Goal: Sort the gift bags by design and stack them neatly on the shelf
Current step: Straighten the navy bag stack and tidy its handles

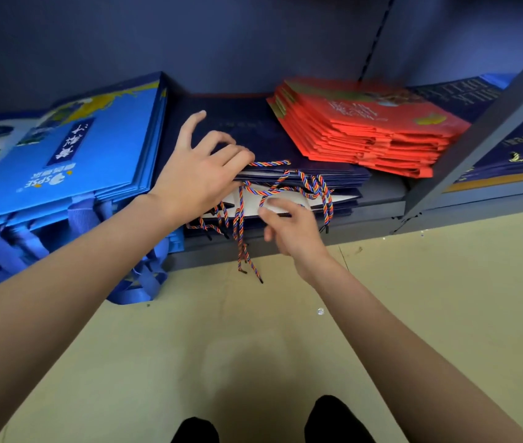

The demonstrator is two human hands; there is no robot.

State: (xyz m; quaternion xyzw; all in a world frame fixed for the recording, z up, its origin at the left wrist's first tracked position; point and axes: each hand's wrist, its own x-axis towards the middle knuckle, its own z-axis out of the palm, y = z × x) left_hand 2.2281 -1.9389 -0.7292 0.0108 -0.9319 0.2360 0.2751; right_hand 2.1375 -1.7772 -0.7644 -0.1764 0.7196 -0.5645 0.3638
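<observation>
A stack of dark navy gift bags (253,129) lies flat in the middle of the shelf, its braided multicoloured cord handles (314,187) hanging over the front edge. My left hand (202,171) rests on top of this stack, its fingertips curled over the front edge of the top bags by a cord. My right hand (289,225) is at the stack's front, thumb and fingers pinching at the white inner edge of a bag among the cords. A stack of bright blue bags (71,155) lies to the left, and a red stack (369,129) lies to the right.
A grey shelf upright (484,135) stands at the right, with more navy bags (522,148) in the bay beyond it. Blue ribbon handles (145,276) droop off the shelf's front at the left. The pale floor (253,346) and my dark shoes (333,420) are below.
</observation>
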